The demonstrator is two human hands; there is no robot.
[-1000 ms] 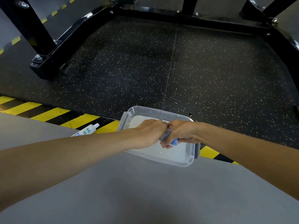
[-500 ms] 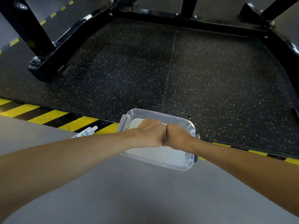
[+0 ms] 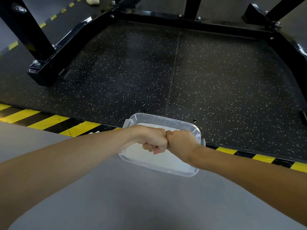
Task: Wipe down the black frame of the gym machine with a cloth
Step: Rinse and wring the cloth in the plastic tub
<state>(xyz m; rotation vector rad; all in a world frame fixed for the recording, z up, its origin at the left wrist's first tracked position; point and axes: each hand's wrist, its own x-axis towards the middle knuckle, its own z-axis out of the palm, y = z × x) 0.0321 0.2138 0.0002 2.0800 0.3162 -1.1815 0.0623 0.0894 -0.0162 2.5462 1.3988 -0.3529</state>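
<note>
Head view. Floor: dark rubber matting flecked with pale specks is seen in the upper half, divided by a seam running away from the camera. Its near edge is bordered by yellow-and-black hazard striping. Smooth grey flooring is seen below that. A pale shoe is cut off by the top edge.

The matting is enclosed on the left, far and right sides by the black frame, whose base bars lie flat on the floor. A black upright is bolted at the near left corner.

A clear plastic tub is set across the striping, partly on the grey flooring. A pale white fill is noted in it.

Hands: both bare forearms are extended over the tub. The left hand is clenched into a fist, fingers curled under. The right hand is likewise clenched. The two fists are butted knuckle to knuckle above the tub's middle. Whether anything is enclosed in either fist cannot be told, and the cloth cannot be made out.

Frame relative to hands: no bar is touched. The far bar lies well beyond the fists, across the matting. The left corner is well apart, up and to the left.
</note>
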